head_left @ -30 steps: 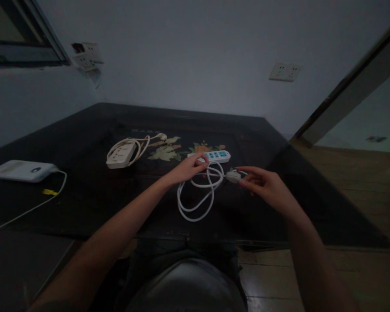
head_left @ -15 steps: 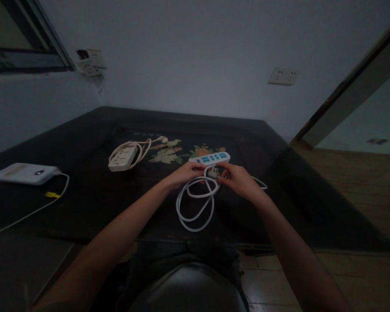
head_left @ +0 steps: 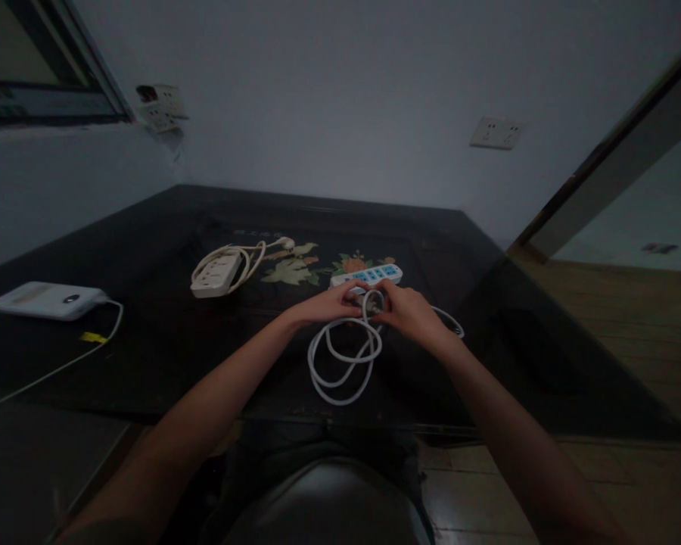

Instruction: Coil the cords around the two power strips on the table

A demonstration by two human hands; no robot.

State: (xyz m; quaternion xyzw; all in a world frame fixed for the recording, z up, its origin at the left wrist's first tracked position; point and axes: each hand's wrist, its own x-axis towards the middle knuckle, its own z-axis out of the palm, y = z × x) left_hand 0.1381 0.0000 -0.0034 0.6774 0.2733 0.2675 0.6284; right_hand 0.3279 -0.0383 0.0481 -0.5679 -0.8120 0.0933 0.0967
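Note:
A white power strip with blue sockets (head_left: pixel 368 275) lies on the dark table (head_left: pixel 147 333). Its white cable (head_left: pixel 340 359) lies coiled in loops in front of it. My left hand (head_left: pixel 329 304) pinches the cable just in front of the strip. Facing it from the right, my right hand (head_left: pixel 407 310) has its fingers closed round the cable's end. The plug is hidden inside those fingers. A further stretch of cable runs out to the right of my right hand.
A beige power strip with its wound cable (head_left: pixel 219 271) lies at the back left. A flat white device (head_left: pixel 45 299) with a cable and yellow tag sits at the far left. Wall sockets (head_left: pixel 495 132) are on the back wall. Wooden floor lies to the right.
My right hand has carried the plug from the right in to the cable loops beside my left hand. The coil has shifted slightly towards me.

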